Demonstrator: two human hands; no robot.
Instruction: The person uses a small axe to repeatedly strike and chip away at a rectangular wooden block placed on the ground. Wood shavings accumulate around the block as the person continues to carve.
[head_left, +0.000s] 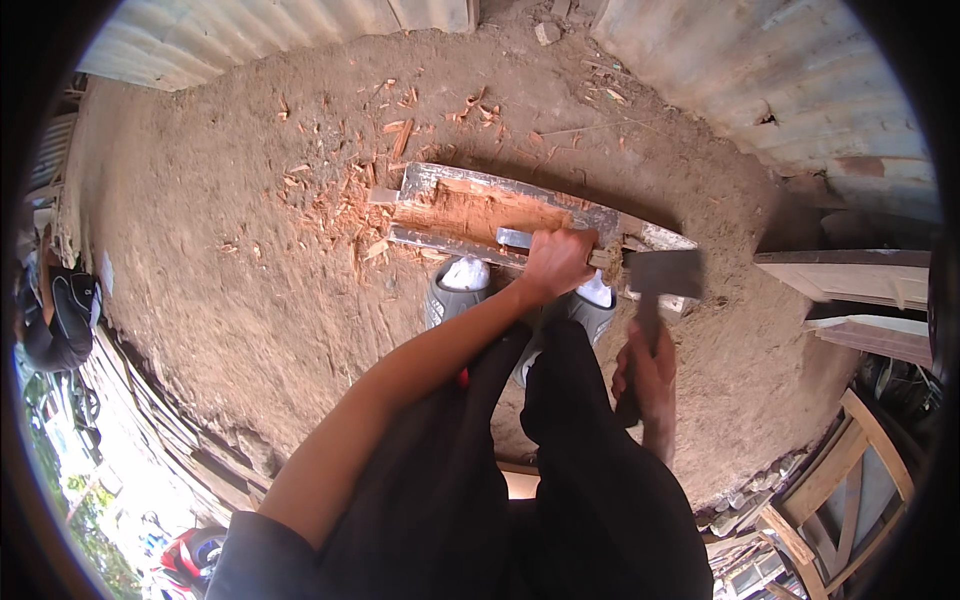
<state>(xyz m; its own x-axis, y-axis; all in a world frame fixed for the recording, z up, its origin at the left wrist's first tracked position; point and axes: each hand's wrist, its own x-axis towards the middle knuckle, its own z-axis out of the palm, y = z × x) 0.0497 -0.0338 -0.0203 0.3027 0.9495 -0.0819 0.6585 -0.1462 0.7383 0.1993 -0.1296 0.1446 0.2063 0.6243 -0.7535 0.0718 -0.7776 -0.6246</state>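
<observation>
1. Packed earth spreads around me, with metal sheets standing toward one o'clock and wood chips scattered thickest toward ten o'clock from where I work.
2. On that ground, just beyond my shoes, lies a hollowed wood block, its long axis running from about half past nine to half past three.
3. My left hand is over the block's near side, fingers closed round a chisel; the blade points toward half past nine, nearly in line with the block, and lies within the hollow's outline.
4. My right hand is wrapped round the handle of a hammer, between four and five o'clock from my left.
5. The hammer's blurred head is just past the chisel's butt end, toward three o'clock; whether they touch, I cannot tell.
6. So my left hand is nearer the hollow.
</observation>
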